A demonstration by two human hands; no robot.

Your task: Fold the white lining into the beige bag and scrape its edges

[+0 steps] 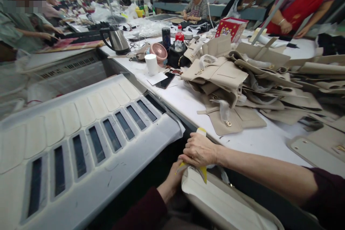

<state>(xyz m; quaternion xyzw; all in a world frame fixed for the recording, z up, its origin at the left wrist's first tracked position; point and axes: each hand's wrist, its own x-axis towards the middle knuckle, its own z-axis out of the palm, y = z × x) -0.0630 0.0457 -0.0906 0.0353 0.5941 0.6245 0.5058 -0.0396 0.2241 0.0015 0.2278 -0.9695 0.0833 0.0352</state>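
Observation:
A beige bag (223, 201) with a pale side panel lies slanting over my lap, just below the table edge. At its near upper corner my right hand (199, 150) is closed round a white strip with yellow edges (201, 132); one end sticks out above the fist, and a yellow pointed part hangs below it onto the bag. My left hand (172, 179) comes from below and meets the right hand at that corner. Its fingers are bent there and partly hidden, so what they grip cannot be made out.
To the left stands a pale rack (151, 140) with dark slots and rows of cream panels (70, 116). Beige bag pieces (215, 75) are heaped on the white table (178, 100). A phone (165, 81), cup (151, 64), pink fan (159, 51) and kettle (117, 41) stand or lie farther back. Co-workers are around.

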